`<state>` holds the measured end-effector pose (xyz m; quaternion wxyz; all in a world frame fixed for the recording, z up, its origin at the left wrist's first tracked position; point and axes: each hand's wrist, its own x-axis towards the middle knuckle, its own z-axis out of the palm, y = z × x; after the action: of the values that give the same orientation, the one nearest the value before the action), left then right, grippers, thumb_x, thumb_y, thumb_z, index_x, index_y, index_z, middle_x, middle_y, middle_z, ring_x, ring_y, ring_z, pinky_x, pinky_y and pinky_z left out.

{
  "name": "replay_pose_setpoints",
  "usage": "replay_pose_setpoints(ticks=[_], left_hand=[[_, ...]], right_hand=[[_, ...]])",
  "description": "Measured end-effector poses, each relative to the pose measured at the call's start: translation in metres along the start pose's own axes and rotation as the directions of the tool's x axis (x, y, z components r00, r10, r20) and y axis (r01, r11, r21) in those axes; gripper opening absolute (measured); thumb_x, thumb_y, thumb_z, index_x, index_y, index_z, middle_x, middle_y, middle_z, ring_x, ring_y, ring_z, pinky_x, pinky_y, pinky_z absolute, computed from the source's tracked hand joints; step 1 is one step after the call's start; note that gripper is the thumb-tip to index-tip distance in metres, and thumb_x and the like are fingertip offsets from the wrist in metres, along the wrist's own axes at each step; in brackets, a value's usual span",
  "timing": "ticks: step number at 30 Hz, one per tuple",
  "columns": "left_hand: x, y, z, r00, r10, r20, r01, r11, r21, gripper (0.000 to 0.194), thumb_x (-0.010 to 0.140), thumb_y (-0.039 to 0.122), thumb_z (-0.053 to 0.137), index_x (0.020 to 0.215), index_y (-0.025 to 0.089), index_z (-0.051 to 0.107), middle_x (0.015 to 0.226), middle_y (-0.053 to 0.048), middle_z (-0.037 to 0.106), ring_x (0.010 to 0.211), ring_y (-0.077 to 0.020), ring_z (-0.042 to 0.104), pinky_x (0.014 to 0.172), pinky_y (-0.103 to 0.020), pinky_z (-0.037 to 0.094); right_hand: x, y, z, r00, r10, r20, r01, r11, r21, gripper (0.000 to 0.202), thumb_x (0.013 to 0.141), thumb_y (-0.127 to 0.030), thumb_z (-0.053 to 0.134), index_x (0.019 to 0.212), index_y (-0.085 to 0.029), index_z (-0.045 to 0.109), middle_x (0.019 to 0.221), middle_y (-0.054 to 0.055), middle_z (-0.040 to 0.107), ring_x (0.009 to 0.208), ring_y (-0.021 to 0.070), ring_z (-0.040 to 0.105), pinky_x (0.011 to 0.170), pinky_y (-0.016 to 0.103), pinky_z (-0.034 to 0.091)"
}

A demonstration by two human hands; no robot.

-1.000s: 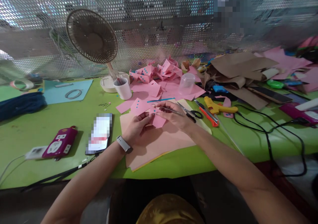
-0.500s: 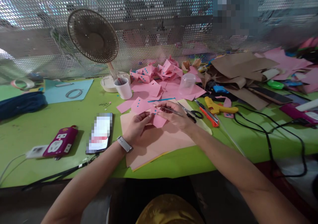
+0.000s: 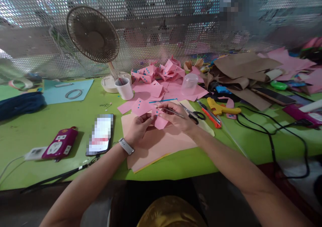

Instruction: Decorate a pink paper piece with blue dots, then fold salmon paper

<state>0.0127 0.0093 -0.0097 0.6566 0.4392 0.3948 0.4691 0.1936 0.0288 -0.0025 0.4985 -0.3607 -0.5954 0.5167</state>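
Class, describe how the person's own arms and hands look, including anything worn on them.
The left hand and right hand are ungloved. Both forearms show no sleeves. The left wrist wears a pale grey, watch-like strap with small holes; no band shows on the right.

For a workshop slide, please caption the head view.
Left hand grips blue-dotted pink paper while the right hand holds tweezers, with scissors and an orange utility knife nearby.
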Motion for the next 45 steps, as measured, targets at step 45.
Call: replay_pose_setpoints(ticks=[45], left_hand=[[-0.001,-0.006,-0.002,0.991,0.133,-0.017,-0.128,0.976,0.179,0.037,0.076,0.050,0.076,0.086,0.015,0.071,0.074,-0.001,0.063,0.066,-0.0098,0.056,0.064,-0.023,0.051]], right_hand=[[-0.002,-0.001,0.006,0.999,0.013,-0.030,-0.014,1.000,-0.019,0.036,0.070,-0.034,0.077,0.097,-0.020,0.058,0.086,0.000,0.057,0.074,0.0132,0.051,0.068,0.028,0.044]])
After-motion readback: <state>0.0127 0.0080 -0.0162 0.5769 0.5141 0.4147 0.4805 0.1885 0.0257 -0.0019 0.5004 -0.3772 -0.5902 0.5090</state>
